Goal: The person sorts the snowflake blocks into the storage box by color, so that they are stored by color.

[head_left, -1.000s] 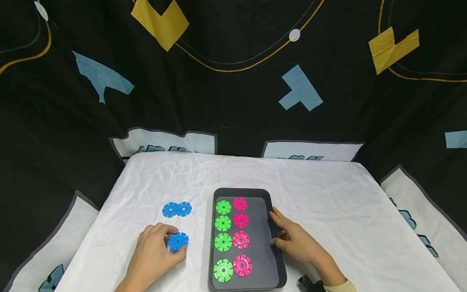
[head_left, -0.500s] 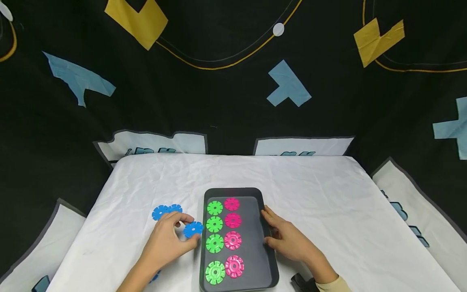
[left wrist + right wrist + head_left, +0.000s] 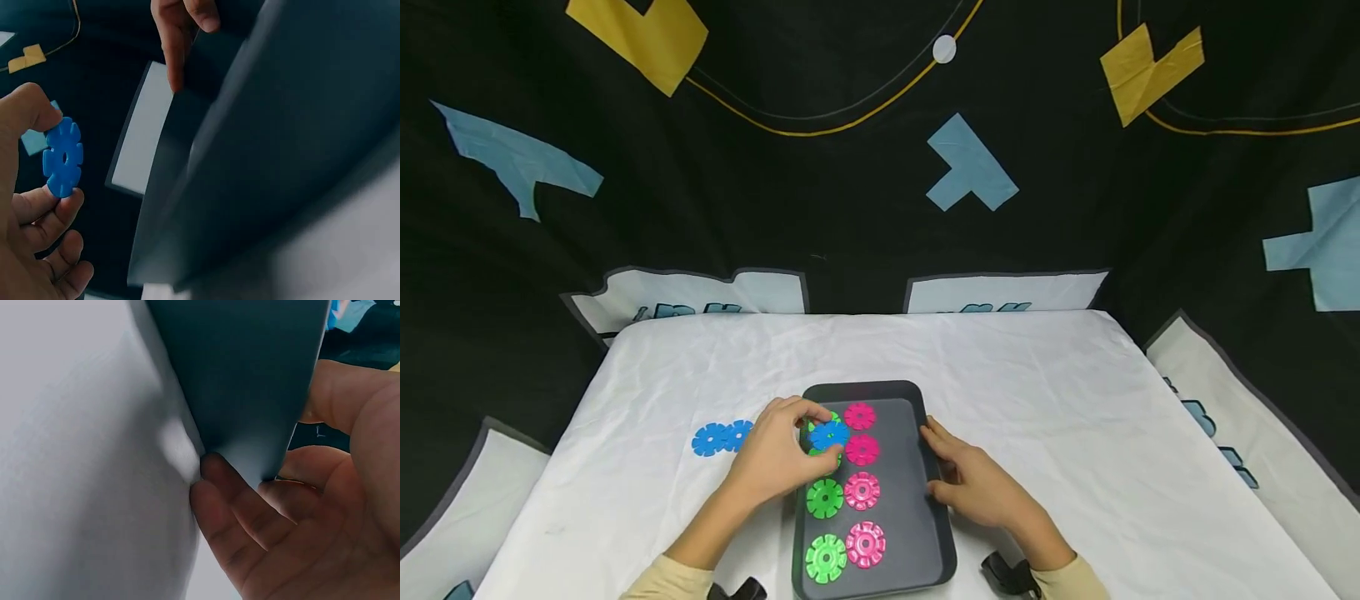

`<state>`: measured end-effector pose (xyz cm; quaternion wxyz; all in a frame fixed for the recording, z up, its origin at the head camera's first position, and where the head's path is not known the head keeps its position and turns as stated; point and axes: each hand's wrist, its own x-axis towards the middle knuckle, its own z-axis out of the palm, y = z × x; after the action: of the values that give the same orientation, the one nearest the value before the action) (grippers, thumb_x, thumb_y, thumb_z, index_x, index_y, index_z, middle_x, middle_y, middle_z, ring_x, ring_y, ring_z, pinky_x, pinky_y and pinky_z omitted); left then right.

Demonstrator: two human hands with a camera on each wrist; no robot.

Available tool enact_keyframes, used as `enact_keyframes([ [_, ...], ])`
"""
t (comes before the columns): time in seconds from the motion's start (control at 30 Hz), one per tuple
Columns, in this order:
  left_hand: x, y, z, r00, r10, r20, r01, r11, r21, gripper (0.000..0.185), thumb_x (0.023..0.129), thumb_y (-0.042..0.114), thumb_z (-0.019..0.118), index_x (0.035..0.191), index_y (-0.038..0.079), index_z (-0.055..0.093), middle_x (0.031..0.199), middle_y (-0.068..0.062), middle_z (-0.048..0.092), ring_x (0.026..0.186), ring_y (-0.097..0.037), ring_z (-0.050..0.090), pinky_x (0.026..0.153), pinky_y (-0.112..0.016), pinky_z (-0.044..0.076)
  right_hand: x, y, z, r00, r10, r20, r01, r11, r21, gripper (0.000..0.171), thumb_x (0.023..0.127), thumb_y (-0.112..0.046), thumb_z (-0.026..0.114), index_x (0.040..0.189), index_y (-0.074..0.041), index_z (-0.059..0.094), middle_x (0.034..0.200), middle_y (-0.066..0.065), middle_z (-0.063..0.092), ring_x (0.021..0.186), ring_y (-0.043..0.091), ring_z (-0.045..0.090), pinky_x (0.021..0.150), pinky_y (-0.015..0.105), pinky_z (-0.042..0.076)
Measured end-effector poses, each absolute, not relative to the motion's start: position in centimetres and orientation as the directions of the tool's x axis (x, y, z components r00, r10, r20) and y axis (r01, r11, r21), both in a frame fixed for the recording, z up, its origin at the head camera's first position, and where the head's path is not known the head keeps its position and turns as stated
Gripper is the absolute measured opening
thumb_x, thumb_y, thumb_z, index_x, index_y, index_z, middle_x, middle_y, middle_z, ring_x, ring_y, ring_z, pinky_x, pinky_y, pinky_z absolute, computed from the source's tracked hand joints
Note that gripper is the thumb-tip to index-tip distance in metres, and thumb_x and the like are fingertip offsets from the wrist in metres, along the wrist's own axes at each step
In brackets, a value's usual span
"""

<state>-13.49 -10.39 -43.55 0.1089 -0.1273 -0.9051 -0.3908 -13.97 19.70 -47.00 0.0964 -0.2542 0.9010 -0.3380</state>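
The left hand [image 3: 778,458] is pinching a blue gear disc [image 3: 829,434] between thumb and fingertips, holding it over the far left corner of the dark tray [image 3: 917,533]; in the left wrist view the blue gear disc [image 3: 62,157] is standing on edge, its flat faces turned sideways, thumb above and forefinger below, clear of the tray floor. From the head view the disc is hanging just above the farthest green discs [image 3: 824,497] of the left column, partly covering them; I cannot tell whether it is touching one. The pink discs [image 3: 861,491] are lying in a second column just to the right, four in a row running toward the person; the strip beside them along the tray's right wall is bare. The right hand [image 3: 977,487] is resting on the tray's right rim, fingers spread and loosely bent along the edge, the thumb inside; the right wrist view is showing fingers curled under the tray corner, so it is gripping the rim lightly. The left hand is the nearer one to the disc's place; the bare strip lies to the right of the disc, across both columns. Two more blue discs [image 3: 721,437] are lying touching each other on the white tabletop [image 3: 1075,400], just left of the left hand.
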Motion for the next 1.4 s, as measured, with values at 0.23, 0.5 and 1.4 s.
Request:
enact_keyframes([
  [0.23, -16.1, -7.5, -42.6, -0.932, 0.216, 0.290, 0.358, 0.664, 0.657, 0.038, 0.065, 0.037, 0.083, 0.095, 0.018, 0.071, 0.091, 0.011, 0.063, 0.089, -0.016, 0.052, 0.074, -0.033, 0.047, -14.2, 19.6, -47.1, -0.845, -0.534, -0.003, -0.395, 0.628, -0.671, 0.077, 0.086, -0.015, 0.067, 0.153, -0.006, 0.029, 0.161, 0.004, 0.016, 0.141, 0.016, 0.028, 0.092, 0.034, 0.043],
  [0.5, -18.9, -4.4, -42.2, -0.904, 0.318, 0.287, 0.428, 0.708, 0.563, 0.036, 0.066, 0.044, 0.077, 0.092, 0.019, 0.074, 0.090, 0.012, 0.066, 0.087, -0.011, 0.051, 0.073, -0.032, 0.046, -14.3, 19.9, -47.3, -0.844, -0.537, -0.015, -0.389, 0.630, -0.672, 0.076, 0.087, -0.016, 0.066, 0.153, -0.007, 0.029, 0.161, 0.004, 0.017, 0.100, 0.013, 0.057, 0.082, 0.029, 0.045],
  [1.4, -22.2, -0.7, -46.8, -0.848, 0.491, 0.199, 0.516, 0.851, 0.101, 0.034, 0.066, 0.038, 0.080, 0.088, 0.015, 0.068, 0.082, 0.000, 0.067, 0.077, -0.023, 0.053, 0.075, -0.042, 0.042, -14.4, 20.0, -47.2, -0.837, -0.547, -0.010, -0.390, 0.609, -0.690, 0.076, 0.087, -0.017, 0.066, 0.153, -0.008, 0.029, 0.161, 0.006, 0.017, 0.051, 0.007, 0.044, 0.057, 0.023, 0.045],
])
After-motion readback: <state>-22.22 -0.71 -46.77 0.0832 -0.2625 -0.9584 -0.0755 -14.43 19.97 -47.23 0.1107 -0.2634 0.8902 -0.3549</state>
